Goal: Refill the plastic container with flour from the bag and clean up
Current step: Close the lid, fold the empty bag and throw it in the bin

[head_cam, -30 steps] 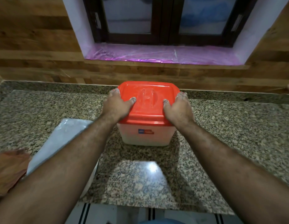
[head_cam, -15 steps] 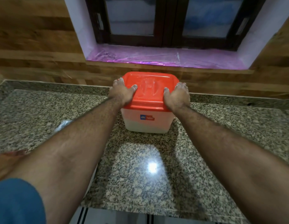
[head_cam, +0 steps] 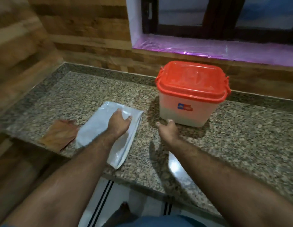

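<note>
Now left hand (head_cam: 120,122) flat on bag (head_cam: 100,128)

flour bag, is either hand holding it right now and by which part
The left hand rests on the flat flour bag near its far end; a closed grip cannot be told. The right hand holds nothing.

Single head-worn view, close, angled forward and down over the granite counter (head_cam: 240,136) toward the window wall.

Red lid (head_cam: 191,79) on a translucent white container (head_cam: 185,112); white bag (head_cam: 100,128); speckled grey-brown granite counter (head_cam: 240,136); purple sill (head_cam: 191,48).
</note>
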